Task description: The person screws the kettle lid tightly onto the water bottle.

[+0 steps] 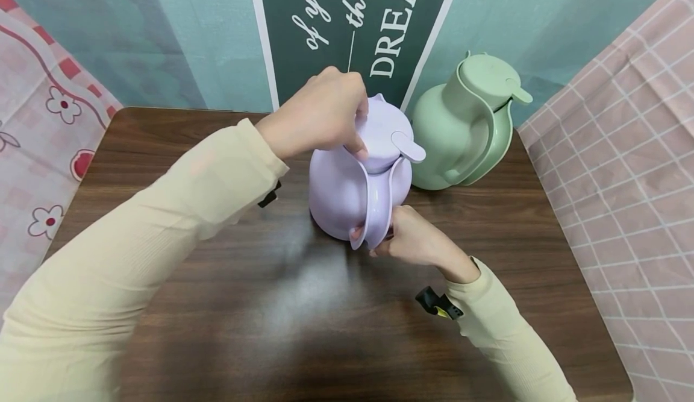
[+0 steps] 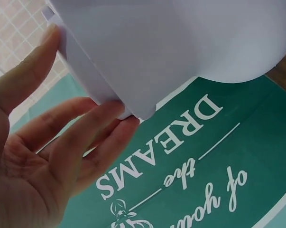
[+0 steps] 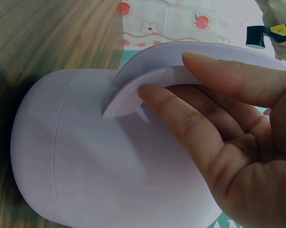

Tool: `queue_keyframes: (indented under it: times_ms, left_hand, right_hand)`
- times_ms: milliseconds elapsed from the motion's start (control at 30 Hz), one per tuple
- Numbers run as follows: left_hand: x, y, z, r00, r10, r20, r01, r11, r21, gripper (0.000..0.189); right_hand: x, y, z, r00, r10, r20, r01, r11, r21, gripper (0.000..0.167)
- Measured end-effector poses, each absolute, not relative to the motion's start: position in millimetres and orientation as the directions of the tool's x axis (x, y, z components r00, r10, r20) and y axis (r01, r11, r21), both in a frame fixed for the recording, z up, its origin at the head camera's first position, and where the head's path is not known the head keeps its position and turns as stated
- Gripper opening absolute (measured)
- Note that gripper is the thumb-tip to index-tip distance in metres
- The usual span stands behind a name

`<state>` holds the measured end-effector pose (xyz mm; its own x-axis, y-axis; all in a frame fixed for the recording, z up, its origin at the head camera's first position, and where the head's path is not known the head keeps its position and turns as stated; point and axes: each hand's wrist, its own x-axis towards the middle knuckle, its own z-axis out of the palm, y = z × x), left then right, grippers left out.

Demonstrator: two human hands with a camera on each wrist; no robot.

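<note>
A lavender thermos jug stands on the wooden table, its handle turned toward me. Over its round lid comes my left hand, with thumb and fingers pinching the lid's edge. The left wrist view shows the thumb on one side of the lid and the fingertips on the other. Lower down, my right hand grips the handle. In the right wrist view, the thumb lies along the handle and the other fingers curl beneath it. The lid sits on the jug's neck.
Close on the right stands a pale green jug of similar shape. A dark green panel with white lettering hangs on the blue cloth behind. Patterned cloth borders the left side and pink checked cloth the right.
</note>
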<state>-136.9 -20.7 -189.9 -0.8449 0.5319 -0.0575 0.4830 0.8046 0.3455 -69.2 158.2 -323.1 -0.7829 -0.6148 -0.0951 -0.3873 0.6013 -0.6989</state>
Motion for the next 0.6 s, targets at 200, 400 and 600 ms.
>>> queue_keyframes:
  times_ms: [200, 400, 600]
  left_hand:
    - [-138.3, -21.3, -190.5, -0.842, 0.537, -0.048, 0.492, 0.802, 0.338, 0.027]
    - [-139.6, -19.5, -189.4, -0.849, 0.525, -0.059, 0.476, 0.809, 0.346, 0.027]
    - [-141.8, -19.3, -189.5, -0.85, 0.524, -0.056, 0.473, 0.805, 0.358, 0.031]
  right_hand:
    - [-70.1, 159.0, -323.2, -0.78, -0.621, -0.08, -0.4, 0.591, -0.7, 0.028]
    - [-71.6, 159.6, -322.7, -0.784, -0.613, -0.097, -0.381, 0.598, -0.706, 0.029]
    - [-74.1, 160.8, -323.4, -0.778, -0.624, -0.077, -0.397, 0.582, -0.71, 0.028]
